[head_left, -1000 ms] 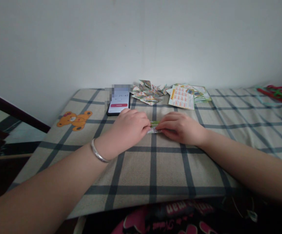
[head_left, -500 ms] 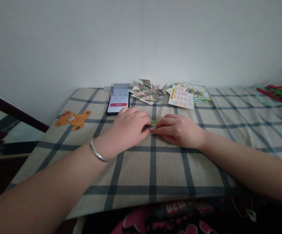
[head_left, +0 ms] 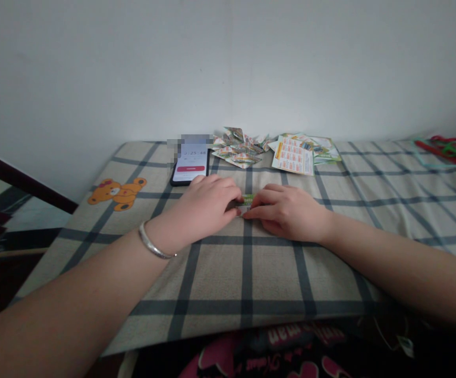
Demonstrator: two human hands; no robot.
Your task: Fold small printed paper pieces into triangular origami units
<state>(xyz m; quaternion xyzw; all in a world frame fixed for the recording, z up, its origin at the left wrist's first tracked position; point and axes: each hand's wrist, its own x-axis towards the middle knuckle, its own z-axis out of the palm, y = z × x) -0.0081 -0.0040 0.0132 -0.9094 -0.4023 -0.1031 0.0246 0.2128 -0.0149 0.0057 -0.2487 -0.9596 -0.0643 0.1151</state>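
Note:
A small strip of green and white printed paper (head_left: 247, 199) lies at the middle of the checked cloth, mostly covered by fingers. My left hand (head_left: 213, 205), with a silver bangle at the wrist, pinches its left end between thumb and fingers. From the other side my right hand (head_left: 288, 210) has its fingertips closed on the right end. Behind them sits a pile of folded printed paper pieces (head_left: 241, 149). To its right is a stack of flat printed paper cards (head_left: 294, 156).
A phone (head_left: 190, 161) showing a running timer lies just beyond my left hand. The checked tablecloth (head_left: 220, 273) has a teddy bear picture (head_left: 118, 194) at the left. Red and green stringy items (head_left: 451, 152) lie at the far right. A white wall (head_left: 228, 68) stands behind.
My left hand and its bangle have shifted very slightly left. Both hands keep hold of the paper. The phone's timer has advanced by a second.

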